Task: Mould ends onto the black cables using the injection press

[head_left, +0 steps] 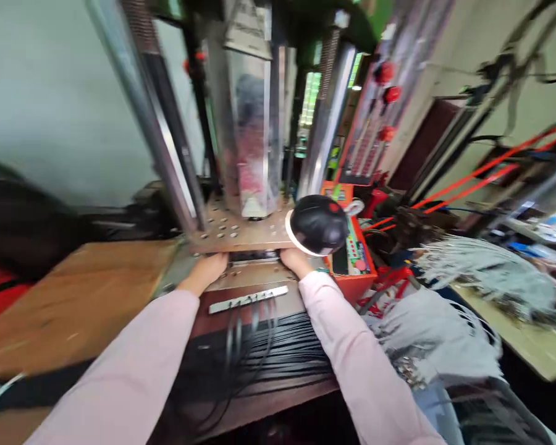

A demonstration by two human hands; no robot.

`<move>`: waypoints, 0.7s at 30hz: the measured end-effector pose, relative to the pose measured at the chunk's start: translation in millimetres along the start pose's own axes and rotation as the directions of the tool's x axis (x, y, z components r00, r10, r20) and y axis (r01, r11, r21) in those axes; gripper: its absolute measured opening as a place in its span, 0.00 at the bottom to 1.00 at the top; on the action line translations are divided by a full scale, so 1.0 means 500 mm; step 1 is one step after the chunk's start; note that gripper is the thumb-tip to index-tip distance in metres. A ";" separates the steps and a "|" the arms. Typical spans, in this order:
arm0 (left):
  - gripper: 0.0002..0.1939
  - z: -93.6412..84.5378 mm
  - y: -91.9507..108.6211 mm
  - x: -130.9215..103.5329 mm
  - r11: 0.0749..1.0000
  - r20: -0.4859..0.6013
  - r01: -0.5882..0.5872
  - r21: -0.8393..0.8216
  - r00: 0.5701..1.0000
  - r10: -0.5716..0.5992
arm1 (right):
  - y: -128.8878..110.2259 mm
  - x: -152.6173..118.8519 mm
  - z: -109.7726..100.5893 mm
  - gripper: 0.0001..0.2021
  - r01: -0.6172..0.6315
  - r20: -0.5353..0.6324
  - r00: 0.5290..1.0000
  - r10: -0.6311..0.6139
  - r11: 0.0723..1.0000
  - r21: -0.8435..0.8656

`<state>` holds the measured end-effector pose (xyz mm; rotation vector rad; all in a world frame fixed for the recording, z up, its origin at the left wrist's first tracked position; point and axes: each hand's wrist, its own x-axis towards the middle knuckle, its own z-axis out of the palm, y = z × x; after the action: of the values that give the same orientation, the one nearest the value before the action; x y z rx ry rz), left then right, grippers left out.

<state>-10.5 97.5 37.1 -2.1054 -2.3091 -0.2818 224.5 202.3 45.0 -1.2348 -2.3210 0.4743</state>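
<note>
My left hand (207, 272) reaches to the left end of the gap under the press's upper plate (245, 233). At the right end of that gap is my right hand (296, 262), just below a black lamp with a glowing white rim (319, 225). The fingers of both hands are hidden under the plate, so what they hold cannot be made out. Between my forearms lies a light metal strip (249, 299) with several dark cables attached. Below it, many black cables (287, 346) are spread side by side.
Brown board (88, 290) lies at the left. An orange control box (354, 278) with buttons stands right of the press. Bundles of white cables (435, 334) lie further right. Tall metal columns (328, 123) rise from the plate.
</note>
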 end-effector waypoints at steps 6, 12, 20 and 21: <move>0.20 0.039 -0.021 0.021 0.995 -0.056 0.076 -0.072 0.995 -0.080 | 0.040 0.038 0.040 0.20 -0.012 -0.023 1.000 0.011 0.998 -0.066; 0.20 0.056 -0.030 0.023 0.982 -0.174 0.025 -0.186 0.983 -0.058 | 0.053 0.046 0.037 0.22 0.033 -0.046 0.998 -0.037 0.995 -0.093; 0.24 0.059 -0.032 0.020 0.940 -0.298 -0.088 -0.329 0.955 -0.015 | 0.047 0.097 0.035 0.22 0.074 -0.268 0.963 -0.012 0.973 0.220; 0.24 0.058 -0.032 0.020 0.933 -0.301 -0.097 -0.348 0.954 -0.013 | 0.042 0.107 0.040 0.24 0.078 -0.278 0.960 0.019 0.940 0.333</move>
<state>-23.8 110.0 7.7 -2.0665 -2.1581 -1.0180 201.8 257.1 30.5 -1.0234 -1.9202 0.6200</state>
